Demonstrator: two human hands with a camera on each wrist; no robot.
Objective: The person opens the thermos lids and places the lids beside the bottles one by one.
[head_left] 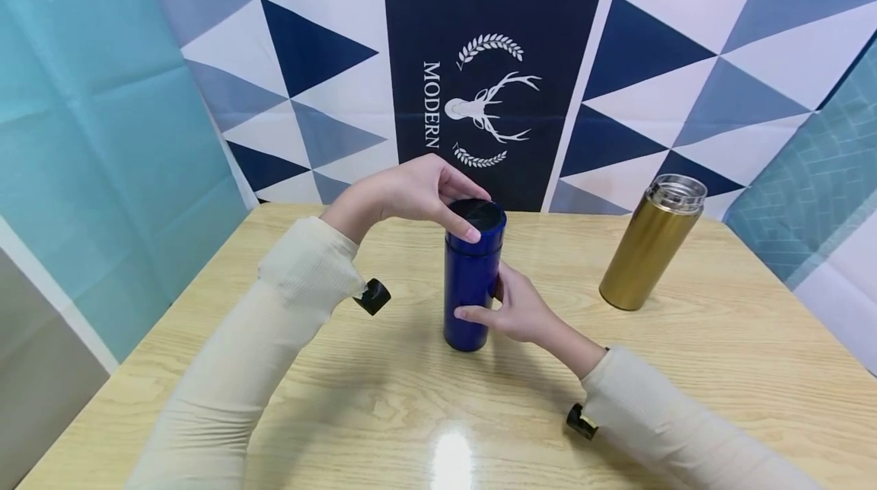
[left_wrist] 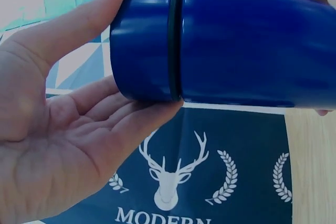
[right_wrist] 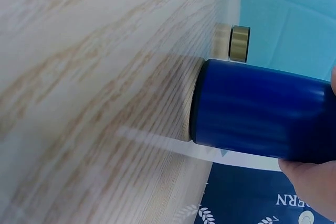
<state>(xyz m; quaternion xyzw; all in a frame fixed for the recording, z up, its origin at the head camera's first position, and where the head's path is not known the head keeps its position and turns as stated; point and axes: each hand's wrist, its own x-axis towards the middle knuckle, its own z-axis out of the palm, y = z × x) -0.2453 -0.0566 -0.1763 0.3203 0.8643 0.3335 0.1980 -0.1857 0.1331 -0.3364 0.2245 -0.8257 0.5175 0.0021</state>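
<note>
A dark blue thermos [head_left: 467, 288] is upright near the table's middle, its base at the wooden top. Its blue lid [left_wrist: 144, 43] has a black top and sits on the body, with a dark ring at the seam. From above, my left hand [head_left: 418, 189] grips the lid, thumb on one side and fingers on the other. Lower down, my right hand [head_left: 517, 307] holds the body from the right, with the thumb across the front. Most of the right fingers are hidden behind the thermos in the head view.
A gold thermos [head_left: 644, 254] with an uncovered steel mouth stands to the right on the wooden table [head_left: 384, 399]. A small gold lid [right_wrist: 240, 43] shows beyond the blue thermos in the right wrist view. Patterned cloth [head_left: 329, 56] hangs behind the table.
</note>
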